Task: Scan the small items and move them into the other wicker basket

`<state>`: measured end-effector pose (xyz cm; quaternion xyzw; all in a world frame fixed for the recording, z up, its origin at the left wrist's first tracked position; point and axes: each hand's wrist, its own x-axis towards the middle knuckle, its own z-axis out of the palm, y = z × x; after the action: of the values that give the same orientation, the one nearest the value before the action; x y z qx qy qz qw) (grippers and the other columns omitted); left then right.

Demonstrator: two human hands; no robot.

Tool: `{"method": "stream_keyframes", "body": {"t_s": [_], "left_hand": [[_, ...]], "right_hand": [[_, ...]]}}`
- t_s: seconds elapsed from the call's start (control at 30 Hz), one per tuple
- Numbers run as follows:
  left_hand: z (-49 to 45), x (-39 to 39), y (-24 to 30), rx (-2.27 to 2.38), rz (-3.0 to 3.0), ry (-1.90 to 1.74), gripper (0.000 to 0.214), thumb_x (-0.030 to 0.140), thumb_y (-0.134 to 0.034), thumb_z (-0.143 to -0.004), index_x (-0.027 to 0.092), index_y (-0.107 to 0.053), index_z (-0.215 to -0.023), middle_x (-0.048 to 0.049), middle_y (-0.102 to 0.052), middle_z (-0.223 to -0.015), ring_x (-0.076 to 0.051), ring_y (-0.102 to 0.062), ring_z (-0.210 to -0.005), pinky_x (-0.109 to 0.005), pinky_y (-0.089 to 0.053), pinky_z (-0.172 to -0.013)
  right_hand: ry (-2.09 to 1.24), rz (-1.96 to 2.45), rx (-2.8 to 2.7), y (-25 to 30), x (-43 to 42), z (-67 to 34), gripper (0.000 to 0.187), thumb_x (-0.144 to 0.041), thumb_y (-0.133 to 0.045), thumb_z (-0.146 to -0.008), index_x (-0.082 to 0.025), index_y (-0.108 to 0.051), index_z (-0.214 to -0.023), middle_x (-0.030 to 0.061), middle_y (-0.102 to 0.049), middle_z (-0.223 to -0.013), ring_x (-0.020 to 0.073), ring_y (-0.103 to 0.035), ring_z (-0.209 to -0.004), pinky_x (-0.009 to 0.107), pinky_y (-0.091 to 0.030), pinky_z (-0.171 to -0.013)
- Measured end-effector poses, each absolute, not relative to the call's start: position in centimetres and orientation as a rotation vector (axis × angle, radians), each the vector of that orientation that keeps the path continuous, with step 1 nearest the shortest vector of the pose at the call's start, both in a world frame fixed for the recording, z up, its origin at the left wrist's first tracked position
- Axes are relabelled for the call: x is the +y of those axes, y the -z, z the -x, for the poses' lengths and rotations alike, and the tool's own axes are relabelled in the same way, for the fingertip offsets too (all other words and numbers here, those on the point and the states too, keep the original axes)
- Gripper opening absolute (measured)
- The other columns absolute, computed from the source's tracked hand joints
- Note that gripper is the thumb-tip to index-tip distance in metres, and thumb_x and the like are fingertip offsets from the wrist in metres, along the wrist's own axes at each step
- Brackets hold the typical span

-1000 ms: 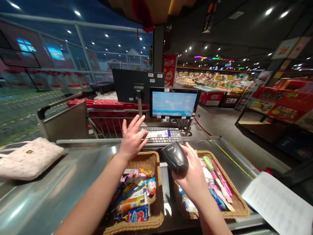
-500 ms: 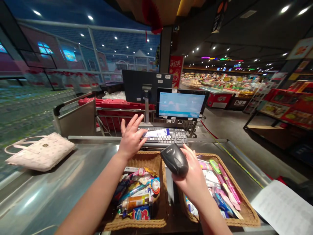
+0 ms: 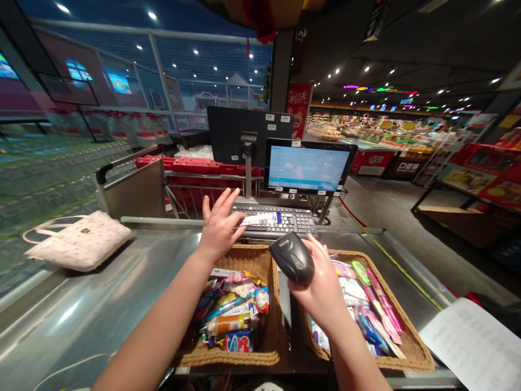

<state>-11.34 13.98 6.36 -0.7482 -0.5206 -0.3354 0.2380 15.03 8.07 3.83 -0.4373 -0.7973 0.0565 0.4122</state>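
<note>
Metal counter (image 3: 154, 271) bearing two wicker baskets (image 3: 234, 359), keyboard (image 3: 301, 221) beyond. Right hand (image 3: 321, 288) grasps black scanner (image 3: 292, 258) above the baskets' gap; left hand (image 3: 221, 227), upper fingers extended, pinches white strip (image 3: 262, 219), possibly a packet, over the keyboard.

We note black handheld scanner (image 3: 292, 258), smooth, rounded, held aloft, slanted, far end leaning left. We also log slim white pack (image 3: 262, 219), blue right end, held nearly level near counter's (image 3: 150, 260) far edge.

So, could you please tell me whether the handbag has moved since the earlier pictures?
No: the handbag keeps its place relative to the metal counter rail; only the view has shifted.
</note>
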Motion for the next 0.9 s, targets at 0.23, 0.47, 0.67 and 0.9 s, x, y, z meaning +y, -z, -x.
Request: {"method": "stream_keyframes", "body": {"t_s": [0.23,0.47,0.67,0.9], "left_hand": [[12.1,12.8,-3.1,-1.505,2.138,0.816,0.006,0.026,-0.069,-0.082,0.022,-0.067,-0.086,-0.0119,-0.043,-0.154,-0.032,-0.033,-0.146,-0.068,-0.009,-0.118],[13.7,10.8,2.1,-1.628,2.237,0.622,0.006,0.023,-0.069,-0.082,0.021,-0.066,-0.087,-0.0132,-0.041,-0.155,-0.034,-0.032,-0.146,-0.07,-0.012,-0.116],[14.9,8.7,5.6,-1.748,2.326,0.452,0.003,0.022,-0.067,-0.082,0.019,-0.066,-0.083,-0.0148,-0.042,-0.154,-0.035,-0.034,-0.145,-0.07,-0.015,-0.116],[15.4,7.1,8.2,-1.85,2.485,0.252,0.004,0.02,-0.07,-0.079,0.019,-0.069,-0.083,-0.0141,-0.053,-0.146,-0.033,-0.037,-0.144,-0.068,-0.012,-0.117]], "right_hand": [[-0.167,1.086,-1.977,-2.5,9.3,-14.3,0.046,-0.016,-0.062,-0.068,-0.019,-0.062,-0.114,0.0133,-0.062,-0.123,0.0392,-0.044,-0.136,0.06,-0.036,-0.112],[-0.307,1.106,-1.983,-1.0,9.9,-12.9,0.044,-0.016,-0.063,-0.066,-0.018,-0.063,-0.11,0.0128,-0.064,-0.12,0.038,-0.047,-0.133,0.058,-0.038,-0.112],[-0.357,1.119,-1.992,0.1,10.0,-11.9,0.043,-0.02,-0.064,-0.07,-0.017,-0.063,-0.112,0.0141,-0.065,-0.12,0.0372,-0.048,-0.132,0.056,-0.038,-0.112],[-0.404,1.172,-2.034,2.3,10.0,-11.4,0.044,-0.019,-0.066,-0.068,-0.017,-0.064,-0.111,0.0132,-0.065,-0.119,0.037,-0.048,-0.133,0.056,-0.04,-0.11]]}}
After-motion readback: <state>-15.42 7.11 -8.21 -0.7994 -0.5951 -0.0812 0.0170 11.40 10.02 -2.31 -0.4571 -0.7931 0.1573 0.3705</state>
